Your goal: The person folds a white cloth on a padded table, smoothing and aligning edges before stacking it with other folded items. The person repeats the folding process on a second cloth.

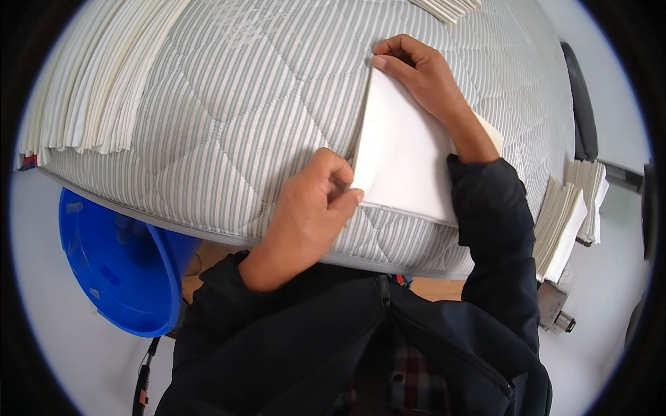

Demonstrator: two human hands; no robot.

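A folded white cloth or sheet (411,151) lies on a quilted, striped padded surface (250,104), close to its near edge. My left hand (312,208) pinches the near left corner of the white piece between thumb and fingers. Up at its far left corner, my right hand (416,73) pinches the same left edge, which runs taut and nearly straight between both hands. My right wrist and dark sleeve cover part of the right side of the piece. A cream-coloured corner (489,132) shows just beyond that wrist.
Long rows of folded white pieces (104,78) lie at the far left. Another stack (450,8) is at the top. Two more bundles (561,229) (590,192) stand at the right, near a metal fitting (552,307). A blue plastic bin (125,270) is below the left edge.
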